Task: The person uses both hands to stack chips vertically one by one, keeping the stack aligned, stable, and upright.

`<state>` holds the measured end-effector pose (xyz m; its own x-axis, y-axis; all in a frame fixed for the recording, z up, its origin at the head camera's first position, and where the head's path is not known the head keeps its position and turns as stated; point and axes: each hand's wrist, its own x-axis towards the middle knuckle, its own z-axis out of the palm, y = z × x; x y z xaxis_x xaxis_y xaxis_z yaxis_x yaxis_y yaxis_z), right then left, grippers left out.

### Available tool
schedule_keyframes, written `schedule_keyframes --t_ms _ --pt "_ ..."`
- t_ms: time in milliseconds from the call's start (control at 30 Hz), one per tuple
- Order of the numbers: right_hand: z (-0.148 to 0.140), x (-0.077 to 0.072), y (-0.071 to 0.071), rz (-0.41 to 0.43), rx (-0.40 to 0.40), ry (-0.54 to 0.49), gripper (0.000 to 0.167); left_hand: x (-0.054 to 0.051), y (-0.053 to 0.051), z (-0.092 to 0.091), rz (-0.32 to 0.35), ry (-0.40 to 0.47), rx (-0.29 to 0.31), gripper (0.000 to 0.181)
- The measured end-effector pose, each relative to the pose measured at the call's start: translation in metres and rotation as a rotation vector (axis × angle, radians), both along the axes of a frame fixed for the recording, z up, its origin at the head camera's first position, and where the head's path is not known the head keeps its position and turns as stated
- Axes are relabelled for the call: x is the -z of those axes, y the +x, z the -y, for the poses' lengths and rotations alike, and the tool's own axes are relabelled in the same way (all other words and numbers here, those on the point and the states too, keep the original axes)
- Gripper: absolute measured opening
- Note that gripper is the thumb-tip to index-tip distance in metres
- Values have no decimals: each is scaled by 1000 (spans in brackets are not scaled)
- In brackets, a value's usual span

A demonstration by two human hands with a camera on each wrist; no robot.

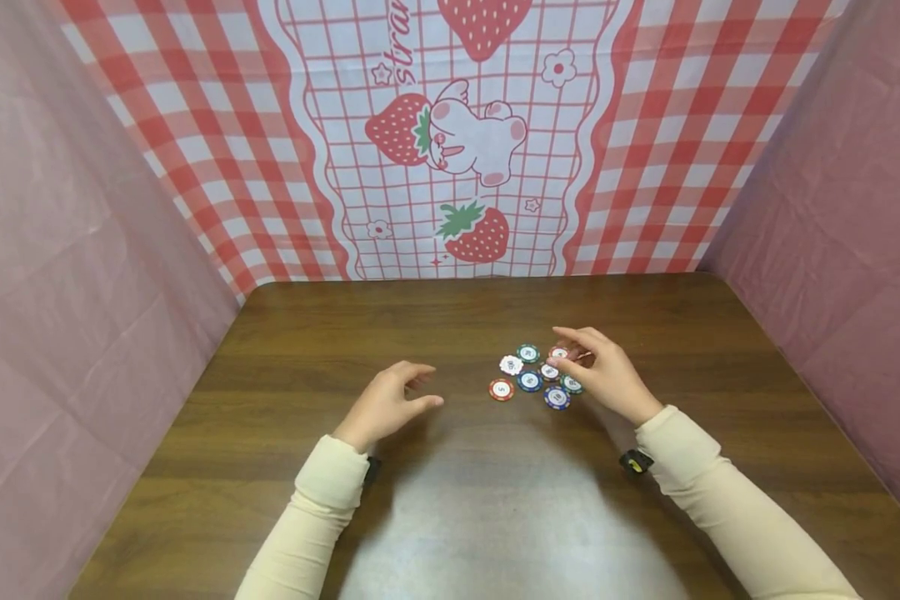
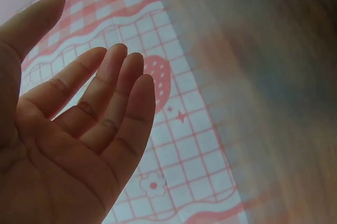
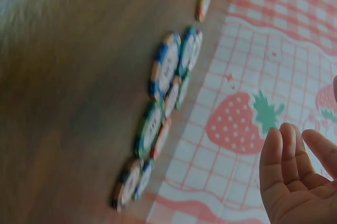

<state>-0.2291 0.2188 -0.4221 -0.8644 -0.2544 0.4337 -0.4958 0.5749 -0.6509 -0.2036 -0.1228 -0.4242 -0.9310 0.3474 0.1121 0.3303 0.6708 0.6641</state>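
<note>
Several round poker chips lie flat in a loose cluster right of the table's middle in the head view, among them a red chip (image 1: 501,389), a white chip (image 1: 511,365) and a blue chip (image 1: 557,397). Over the cluster's right side hovers my right hand (image 1: 607,375), fingers bent loosely, partly covering some chips; no chip shows in its grasp. My left hand (image 1: 392,404) is left of the chips, thumb and fingers apart, holding nothing. The left wrist view shows that palm (image 2: 63,150) bare. In the right wrist view my right hand (image 3: 303,182) is apart from the chips (image 3: 166,66).
The brown wooden table (image 1: 307,333) reaches back to a red-and-white checked cloth (image 1: 270,167) with strawberry prints. Pink cloth (image 1: 67,250) hangs along the left side, and more pink cloth (image 1: 817,208) along the right. Dark wrist devices (image 1: 635,462) sit below both wrists.
</note>
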Motion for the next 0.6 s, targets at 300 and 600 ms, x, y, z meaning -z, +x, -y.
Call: schedule_keyframes --t_ms 300,600 --pt "19 10 -3 105 -67 45 53 7 3 -10 31 -4 78 57" --pt "31 18 -8 190 -140 67 56 13 4 -17 77 -4 132 60"
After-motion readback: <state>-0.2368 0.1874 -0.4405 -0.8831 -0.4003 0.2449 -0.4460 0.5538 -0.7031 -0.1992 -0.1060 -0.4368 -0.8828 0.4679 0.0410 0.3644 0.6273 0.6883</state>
